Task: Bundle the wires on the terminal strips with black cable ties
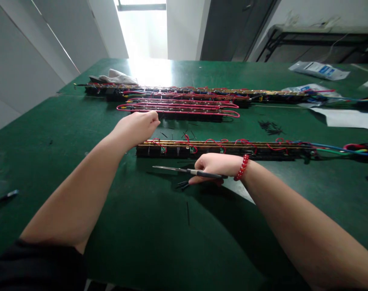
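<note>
My left hand (pixel 139 126) is closed, fingertips curled under, over the left end of the front strip assembly (pixel 214 150); whatever it pinches is hidden. That assembly is a long black bar carrying brass-coloured rods, small green boards and looped red wires. Just in front of it, my right hand (pixel 215 166) is closed round scissors (pixel 198 173), their metal blades pointing left. Small black pieces (pixel 182 185) show by its fingertips. A thin black strip (pixel 188 213) lies on the table closer to me.
Behind stand more wired strip assemblies (pixel 184 106) with red loops. A pile of short black pieces (pixel 270 127) lies right of them. Cable bundles (pixel 353 150) run off right. White paper (pixel 347 118), a plastic bag (pixel 318 70), a cloth (pixel 118 76) and a pen (pixel 4 197) lie around the green table (pixel 135 242).
</note>
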Motion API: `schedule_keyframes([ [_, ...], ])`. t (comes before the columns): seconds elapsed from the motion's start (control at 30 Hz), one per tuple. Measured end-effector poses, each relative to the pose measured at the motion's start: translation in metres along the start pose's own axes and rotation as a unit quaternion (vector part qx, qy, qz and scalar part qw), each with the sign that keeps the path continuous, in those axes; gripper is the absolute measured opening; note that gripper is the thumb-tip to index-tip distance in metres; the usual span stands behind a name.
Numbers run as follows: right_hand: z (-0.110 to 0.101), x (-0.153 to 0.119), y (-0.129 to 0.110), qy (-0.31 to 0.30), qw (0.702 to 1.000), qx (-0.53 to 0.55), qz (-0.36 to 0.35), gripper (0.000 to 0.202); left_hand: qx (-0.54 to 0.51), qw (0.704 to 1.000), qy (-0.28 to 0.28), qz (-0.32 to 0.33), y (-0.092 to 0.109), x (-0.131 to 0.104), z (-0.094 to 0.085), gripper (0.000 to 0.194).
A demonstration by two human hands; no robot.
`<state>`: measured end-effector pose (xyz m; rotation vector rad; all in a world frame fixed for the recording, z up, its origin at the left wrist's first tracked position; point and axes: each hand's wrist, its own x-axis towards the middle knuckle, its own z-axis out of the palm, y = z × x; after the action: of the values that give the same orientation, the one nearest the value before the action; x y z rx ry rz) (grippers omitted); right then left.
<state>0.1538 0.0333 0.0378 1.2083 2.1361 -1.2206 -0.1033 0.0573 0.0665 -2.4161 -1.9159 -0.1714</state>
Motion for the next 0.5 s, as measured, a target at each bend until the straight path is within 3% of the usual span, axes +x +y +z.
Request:
schedule_keyframes([
  [0.07, 0.006, -0.005, 0.0, 0.045, 0.996, -0.074, -0.012, 0.049, -0.028, 0.999, 0.032, -0.01, -0.003, 0.004, 0.009, 0.031],
  [0.13, 0.015, -0.013, 0.008, 0.142, 0.968, -0.205, -0.033, 0.04, -0.055, 0.997, 0.057, -0.02, -0.006, 0.008, 0.019, 0.028],
  [0.17, 0.02, -0.018, 0.014, 0.158, 0.96, -0.228, -0.035, 0.033, -0.069, 0.995, 0.065, -0.019, -0.007, 0.01, 0.024, 0.027],
  [0.27, 0.034, -0.035, 0.046, 0.186, 0.943, -0.261, -0.086, 0.01, -0.124, 0.99, 0.069, -0.002, -0.007, 0.015, 0.036, 0.026],
  [0.4, 0.043, -0.051, 0.092, 0.241, 0.918, -0.246, -0.195, 0.017, -0.2, 0.978, 0.052, -0.006, 0.002, 0.018, 0.049, 0.023],
  [0.5, 0.044, -0.055, 0.107, 0.3, 0.902, -0.237, -0.199, 0.016, -0.247, 0.969, 0.015, -0.014, 0.01, 0.017, 0.058, 0.026],
])
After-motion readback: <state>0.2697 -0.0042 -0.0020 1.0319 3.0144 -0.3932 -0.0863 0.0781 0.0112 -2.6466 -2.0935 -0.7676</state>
